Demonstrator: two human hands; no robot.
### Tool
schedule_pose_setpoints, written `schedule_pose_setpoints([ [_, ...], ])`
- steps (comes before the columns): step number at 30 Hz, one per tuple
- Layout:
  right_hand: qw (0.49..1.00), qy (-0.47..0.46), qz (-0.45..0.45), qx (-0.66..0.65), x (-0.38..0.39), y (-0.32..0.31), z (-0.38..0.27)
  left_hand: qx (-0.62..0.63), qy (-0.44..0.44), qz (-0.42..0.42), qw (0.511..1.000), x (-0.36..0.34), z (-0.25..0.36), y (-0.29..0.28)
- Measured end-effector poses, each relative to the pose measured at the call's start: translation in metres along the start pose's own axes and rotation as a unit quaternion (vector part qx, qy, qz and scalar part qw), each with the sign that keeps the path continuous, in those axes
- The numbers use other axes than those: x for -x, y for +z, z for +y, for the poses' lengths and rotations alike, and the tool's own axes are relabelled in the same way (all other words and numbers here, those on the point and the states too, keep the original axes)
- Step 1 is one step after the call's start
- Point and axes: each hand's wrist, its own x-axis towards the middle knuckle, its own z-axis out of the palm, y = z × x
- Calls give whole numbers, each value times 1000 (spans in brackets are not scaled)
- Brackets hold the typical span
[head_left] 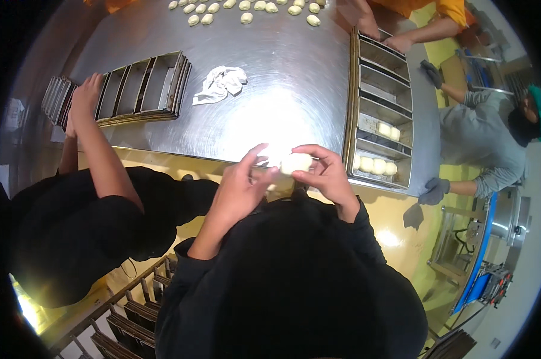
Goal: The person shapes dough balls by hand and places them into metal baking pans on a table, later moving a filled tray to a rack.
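My right hand (324,176) grips a pale dough piece (295,163) between thumb and fingers, just beyond the steel table's near edge. My left hand (246,182) is beside it, fingers curved and apart, thumb tip close to the dough; whether it touches is unclear against the glare. To the right, a row of metal loaf tins (381,84) lies along the table (288,54). The two nearest compartments hold dough pieces (375,166), several in the nearest and fewer in the one behind it.
A co-worker (103,221) at left reaches onto stacked tins (139,84). A white cloth (219,84) lies mid-table, several dough pieces (246,18) farther back. Two co-workers stand right, one in orange (438,18), one in grey (486,143). A metal rack (127,317) is low left.
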Motion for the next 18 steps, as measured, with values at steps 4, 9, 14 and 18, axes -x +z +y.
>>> schedule_pose_setpoints([
  [4, 997, -71, -18, -10, -7, 2, -12, 10, 113, 61, 992, 11, 8, -18],
  [9, 995, -81, -57, 8, -10, 11, -22, 24, 227, 105, 968, 14, 16, -13],
  [14, 995, -72, -45, 44, -8, 31, -26, 22, 158, 30, 987, 18, 12, -25],
  [18, 995, -37, -47, 83, -9, 40, -23, 169, 97, -22, 981, 20, -9, -21],
])
